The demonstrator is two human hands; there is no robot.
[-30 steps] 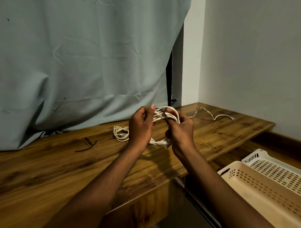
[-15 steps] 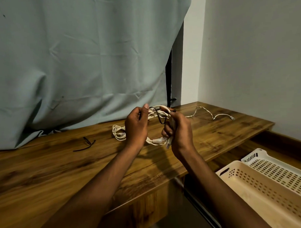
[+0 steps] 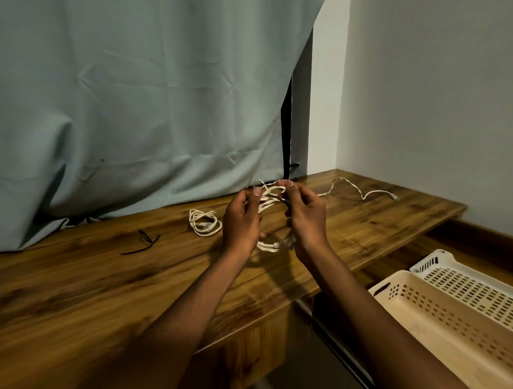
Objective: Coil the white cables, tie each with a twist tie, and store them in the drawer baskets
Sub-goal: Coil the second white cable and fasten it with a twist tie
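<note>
Left hand (image 3: 241,224): fingers curled round the coil (image 3: 272,220), held above the table (image 3: 107,287).
Right hand (image 3: 307,218): pinches the black tie (image 3: 275,197) at the coil's top.
Tied cable (image 3: 204,222): on the table, left of the hands.
Loose cable (image 3: 363,194): far right.
Spare ties (image 3: 143,244): left.
Baskets (image 3: 445,318): lower right.

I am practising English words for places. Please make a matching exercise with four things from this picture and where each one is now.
Things:
1. coiled cable
2. second coil
3. loose cable
4. spare twist ties

Places:
A. stretched out on the desk's right part
B. on the desk, left of both coils
C. held up in both hands
D. lying on the desk beside the left hand

Pairs: 1-C, 2-D, 3-A, 4-B
</note>
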